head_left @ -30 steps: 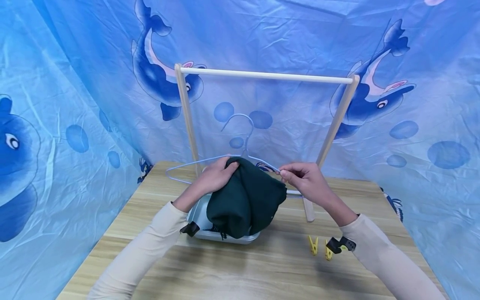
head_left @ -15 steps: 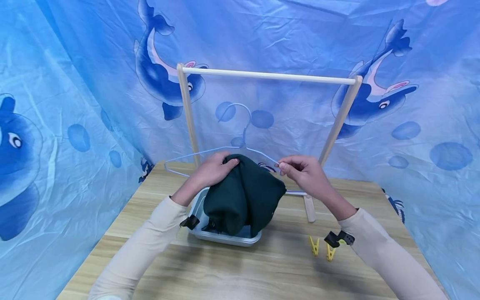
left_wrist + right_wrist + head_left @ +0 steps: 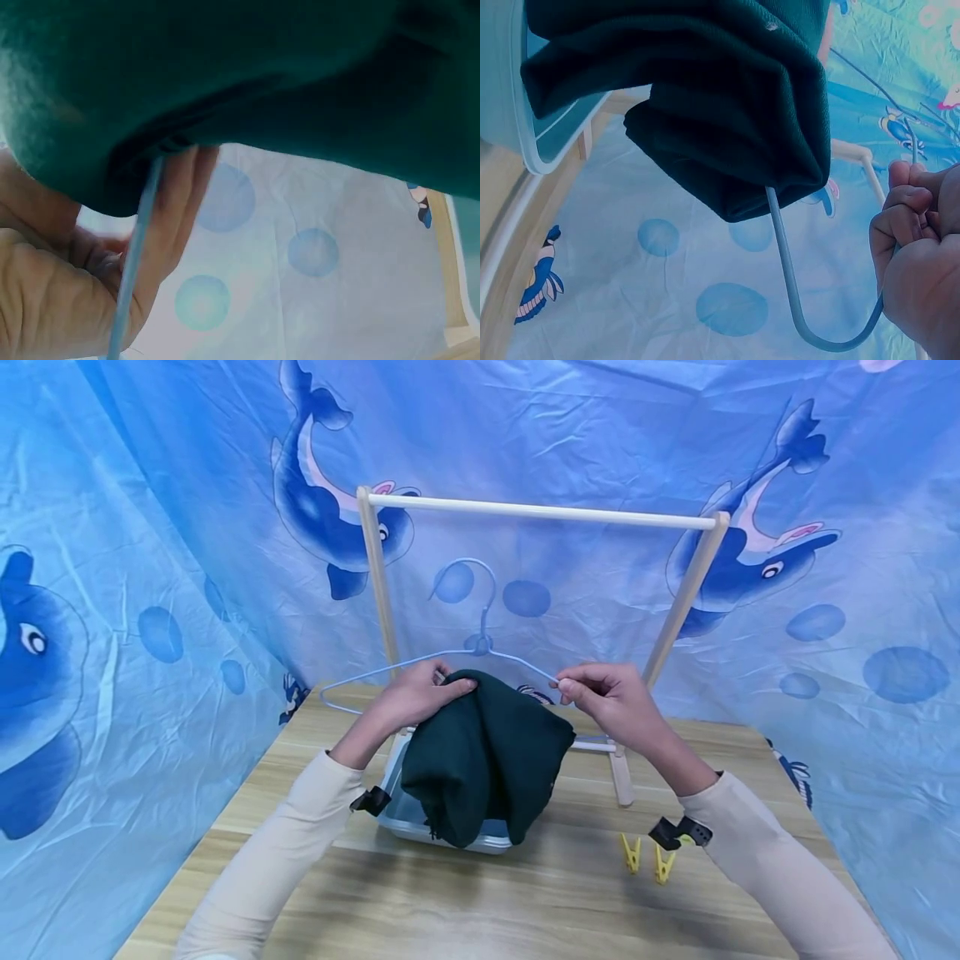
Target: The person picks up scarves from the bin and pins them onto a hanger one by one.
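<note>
Dark green cloth [image 3: 487, 760], one: centre of the dial, gathered on the hanger, hanging in front of the tray.
Hanger [image 3: 375, 672], blue, one: hook at 12 o'clock, wire running into the folds, which probably bear on it.
Left hand [image 3: 416, 693]: 10 o'clock; thumb in front, fingers behind, pinching the cloth's upper edge, presumably against slipping.
Right hand [image 3: 611, 697]: 2 o'clock; fingers pinched on the hanger's sloping arm, apparently to steady it.
Tray [image 3: 408, 829]: 7 o'clock, on the tabletop [image 3: 570, 910]; contact with cloth unclear.
Rack [image 3: 540, 512]: 12 o'clock, behind; bare rail, upright.
Clothespins [image 3: 631, 853], yellow, two: 4 o'clock, apart from both hands, within easy reach.
</note>
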### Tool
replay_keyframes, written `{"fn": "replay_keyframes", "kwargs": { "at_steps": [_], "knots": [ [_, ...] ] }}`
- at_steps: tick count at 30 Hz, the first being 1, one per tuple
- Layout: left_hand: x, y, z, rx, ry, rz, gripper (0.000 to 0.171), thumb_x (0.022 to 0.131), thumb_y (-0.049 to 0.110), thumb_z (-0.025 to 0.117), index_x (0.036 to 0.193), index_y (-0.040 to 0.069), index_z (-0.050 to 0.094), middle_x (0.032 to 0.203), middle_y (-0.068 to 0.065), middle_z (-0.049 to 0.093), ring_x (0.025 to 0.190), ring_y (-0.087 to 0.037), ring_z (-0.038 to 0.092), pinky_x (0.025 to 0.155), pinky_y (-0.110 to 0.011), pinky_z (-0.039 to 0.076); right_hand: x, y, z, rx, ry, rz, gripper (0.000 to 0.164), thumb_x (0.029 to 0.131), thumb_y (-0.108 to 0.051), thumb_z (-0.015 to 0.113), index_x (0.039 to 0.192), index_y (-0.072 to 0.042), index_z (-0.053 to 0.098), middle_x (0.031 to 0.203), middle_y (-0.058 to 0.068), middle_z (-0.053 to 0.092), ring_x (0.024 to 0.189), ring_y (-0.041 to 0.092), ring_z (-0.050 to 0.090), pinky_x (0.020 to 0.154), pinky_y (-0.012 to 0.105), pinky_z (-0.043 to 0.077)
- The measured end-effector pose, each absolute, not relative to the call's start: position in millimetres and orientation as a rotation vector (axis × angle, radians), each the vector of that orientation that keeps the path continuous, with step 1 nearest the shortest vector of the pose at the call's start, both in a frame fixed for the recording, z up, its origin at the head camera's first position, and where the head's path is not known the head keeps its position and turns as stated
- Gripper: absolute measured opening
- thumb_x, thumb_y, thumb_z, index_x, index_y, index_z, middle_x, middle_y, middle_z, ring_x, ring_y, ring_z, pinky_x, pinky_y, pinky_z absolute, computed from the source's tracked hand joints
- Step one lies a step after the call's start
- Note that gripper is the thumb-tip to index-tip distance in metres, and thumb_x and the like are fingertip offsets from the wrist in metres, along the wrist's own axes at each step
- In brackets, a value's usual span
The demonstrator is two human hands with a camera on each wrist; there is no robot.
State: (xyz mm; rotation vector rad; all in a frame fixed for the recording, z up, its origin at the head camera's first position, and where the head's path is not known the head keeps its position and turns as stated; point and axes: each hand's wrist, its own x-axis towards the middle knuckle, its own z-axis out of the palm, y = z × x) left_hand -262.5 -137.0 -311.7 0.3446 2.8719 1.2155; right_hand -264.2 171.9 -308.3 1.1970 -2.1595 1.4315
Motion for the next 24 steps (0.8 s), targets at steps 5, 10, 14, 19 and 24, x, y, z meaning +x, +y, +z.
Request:
{"fn": "replay_keyframes", "kwargs": {
  "at_steps": [5, 10, 14, 19, 24],
  "knots": [
    [-256, -134, -315, 0.281, 2.957, 1.268, 0.041, 0.097, 0.047, 0.067, 0.091, 0.011, 0.048, 0.076, -0.004, 0.040, 0.068, -0.025, 0.048, 0.063, -0.035, 0.036, -264, 173, -309, 1.189, -2.173, 1.435, 0.015, 0.100, 0.002, 0.061, 0.102, 0.006, 0.075, 0.077, 0.006, 0.066, 0.049, 0.013, 0.037, 0.047, 0.029, 0.033],
    [-250, -132, -319, 0.259, 3.015, 1.335, 0.034, 0.096, 0.048, 0.070, 0.086, 0.016, 0.062, 0.083, -0.003, 0.057, 0.079, -0.024, 0.056, 0.071, -0.037, 0.043, -265, 174, -309, 1.182, -2.185, 1.443, 0.015, 0.100, 0.003, 0.061, 0.102, 0.006, 0.075, 0.077, 0.010, 0.067, 0.050, 0.013, 0.039, 0.046, 0.028, 0.033],
    [-246, -134, -321, 0.308, 2.995, 1.346, 0.031, 0.095, 0.047, 0.069, 0.103, 0.017, 0.073, 0.108, -0.005, 0.070, 0.098, -0.025, 0.064, 0.086, -0.041, 0.051, -265, 175, -310, 1.161, -2.197, 1.444, 0.016, 0.100, 0.003, 0.060, 0.104, 0.005, 0.075, 0.078, 0.013, 0.068, 0.051, 0.013, 0.041, 0.047, 0.028, 0.034],
    [-238, -138, -319, 0.503, 2.911, 1.179, 0.058, 0.095, 0.048, 0.066, 0.142, 0.014, 0.057, 0.141, -0.014, 0.059, 0.120, -0.034, 0.061, 0.098, -0.051, 0.050, -266, 177, -311, 1.147, -2.201, 1.444, 0.016, 0.100, 0.002, 0.060, 0.105, 0.005, 0.075, 0.078, 0.014, 0.068, 0.051, 0.013, 0.043, 0.048, 0.027, 0.035],
    [-229, -141, -317, 0.558, 2.885, 1.072, 0.073, 0.093, 0.050, 0.067, 0.156, 0.025, 0.041, 0.149, -0.014, 0.051, 0.125, -0.033, 0.057, 0.103, -0.054, 0.046, -266, 179, -310, 1.123, -2.214, 1.448, 0.016, 0.101, 0.001, 0.060, 0.105, 0.005, 0.075, 0.079, 0.014, 0.069, 0.053, 0.012, 0.046, 0.048, 0.026, 0.036]
  ]
}}
